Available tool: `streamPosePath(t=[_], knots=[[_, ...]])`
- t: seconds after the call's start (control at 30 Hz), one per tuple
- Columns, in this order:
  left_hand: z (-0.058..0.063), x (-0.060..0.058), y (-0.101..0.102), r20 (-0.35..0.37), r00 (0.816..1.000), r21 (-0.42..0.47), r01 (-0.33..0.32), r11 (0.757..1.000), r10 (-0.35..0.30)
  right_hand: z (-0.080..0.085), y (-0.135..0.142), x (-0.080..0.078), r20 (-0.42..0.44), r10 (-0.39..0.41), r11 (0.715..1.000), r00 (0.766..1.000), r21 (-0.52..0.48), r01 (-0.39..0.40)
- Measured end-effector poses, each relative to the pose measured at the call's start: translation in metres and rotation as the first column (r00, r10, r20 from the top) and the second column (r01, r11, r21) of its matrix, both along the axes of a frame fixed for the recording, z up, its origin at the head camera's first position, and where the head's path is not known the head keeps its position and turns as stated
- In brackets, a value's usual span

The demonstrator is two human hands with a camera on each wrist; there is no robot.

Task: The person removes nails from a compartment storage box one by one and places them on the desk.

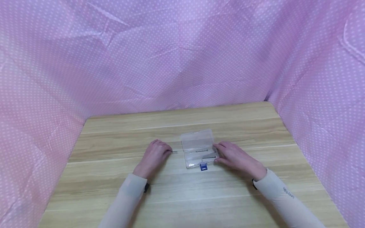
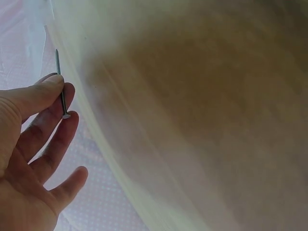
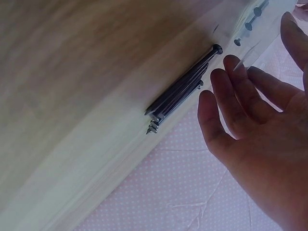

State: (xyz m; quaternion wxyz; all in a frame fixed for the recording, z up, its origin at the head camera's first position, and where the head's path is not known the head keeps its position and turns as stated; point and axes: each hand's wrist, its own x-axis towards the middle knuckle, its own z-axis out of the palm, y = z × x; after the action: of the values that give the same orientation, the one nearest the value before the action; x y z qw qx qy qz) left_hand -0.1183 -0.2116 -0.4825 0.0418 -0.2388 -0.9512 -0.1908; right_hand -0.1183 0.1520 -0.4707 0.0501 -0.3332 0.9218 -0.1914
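My left hand (image 1: 154, 155) pinches a thin metal nail (image 2: 61, 94) between thumb and fingertips, its point outward and its flat head towards the palm. In the head view this hand is left of a clear plastic box (image 1: 191, 158), whose lid (image 1: 197, 140) lies folded back. Inside the box are nails (image 1: 201, 150). My right hand (image 1: 235, 157) holds the box at its right side, thumb near the front corner, fingers at the back. A bundle of dark nails (image 3: 185, 84) lies beside its fingers in the right wrist view; the head view does not show it.
Under everything is a wooden table (image 1: 176, 196) with a rounded back corner. Pink dotted cloth (image 1: 159, 63) hangs behind it and along both sides. A blue latch (image 1: 203, 166) sticks out from the box's front edge.
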Motion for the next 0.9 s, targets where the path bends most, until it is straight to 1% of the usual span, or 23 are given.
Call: streamPosePath(t=[0.37, 0.47, 0.57, 0.77, 0.9], knots=[[-0.0024, -0.0026, 0.0017, 0.007, 1.000, -0.072, -0.009, 0.997, 0.009, -0.0007, 0.0002, 0.0002, -0.013, 0.003, 1.000, 1.000, -0.009, -0.003], [-0.0019, -0.0027, 0.0024, 0.007, 1.000, -0.073, -0.011, 0.997, 0.012, -0.0008, 0.0004, 0.0009, -0.025, 0.008, 1.000, 1.000, -0.016, -0.008], [-0.0010, -0.0026, 0.0027, 0.024, 1.000, -0.071, -0.019, 0.997, 0.021, -0.0010, 0.0004, 0.0011, -0.041, 0.013, 1.000, 0.999, -0.021, -0.014], [0.0009, -0.0029, 0.0029, 0.046, 0.998, -0.056, -0.033, 0.998, 0.035, -0.0004, 0.0000, 0.0005, -0.020, 0.006, 1.000, 1.000, -0.010, -0.006], [0.0004, -0.0035, 0.0031, 0.061, 0.997, -0.065, -0.039, 0.997, 0.043, -0.0007, 0.0004, 0.0000, -0.008, 0.003, 1.000, 1.000, -0.006, -0.003]])
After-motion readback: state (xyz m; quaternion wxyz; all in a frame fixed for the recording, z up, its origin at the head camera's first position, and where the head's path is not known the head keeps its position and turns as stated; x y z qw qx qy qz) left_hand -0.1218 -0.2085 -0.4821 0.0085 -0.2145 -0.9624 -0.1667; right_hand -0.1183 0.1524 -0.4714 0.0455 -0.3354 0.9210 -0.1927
